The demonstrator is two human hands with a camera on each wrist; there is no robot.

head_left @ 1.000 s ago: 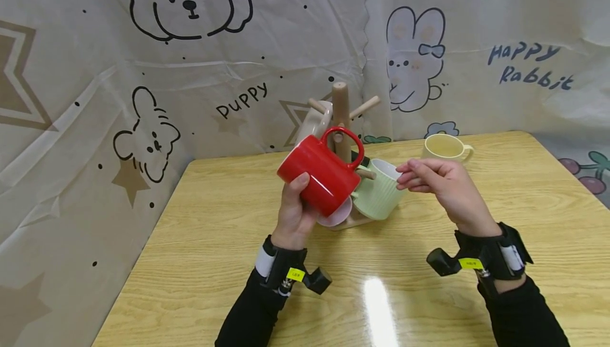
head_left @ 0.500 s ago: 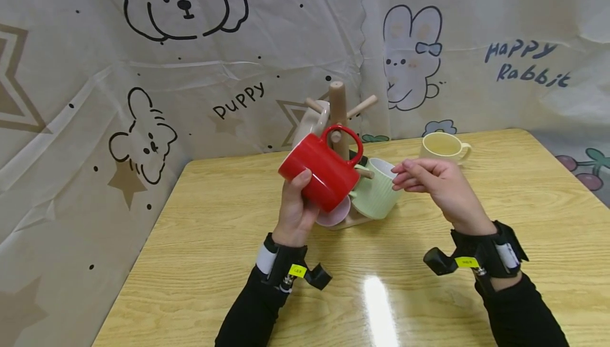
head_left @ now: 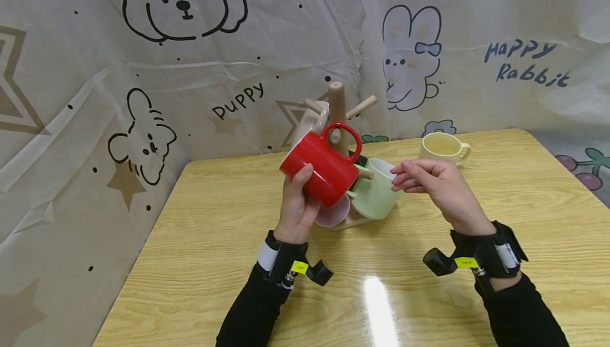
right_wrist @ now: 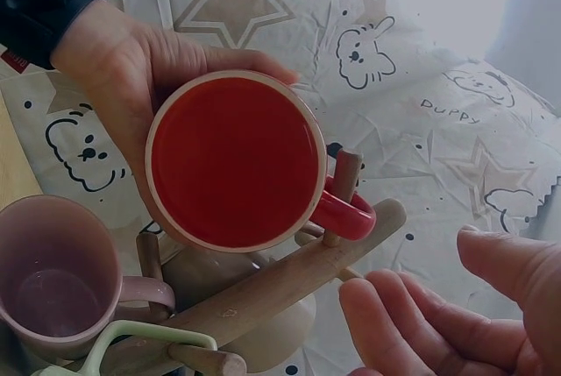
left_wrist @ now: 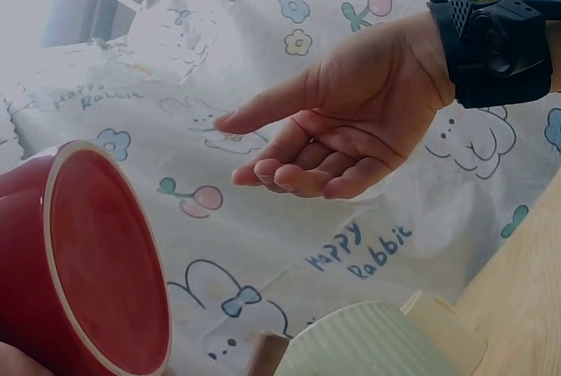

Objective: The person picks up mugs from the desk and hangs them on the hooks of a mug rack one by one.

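My left hand grips a red mug by its body, thumb on the near side. The mug is tilted, its mouth toward the upper left and its handle upward. In the head view, a peg end of the wooden mug tree shows inside the handle loop; in the right wrist view, the handle overlaps that peg. My right hand hovers with relaxed fingers and holds nothing. Its fingertips overlap the rim of a light green ribbed mug in the head view.
A pink mug and the green mug hang low on the tree, and a cream mug hangs behind the red one. A pale yellow mug stands at the back right of the wooden table. A patterned cloth hangs behind.
My left hand has raised the red mug slightly and shifted it a little right against the tree, uncovering more of the pink mug. The right hand has barely moved.
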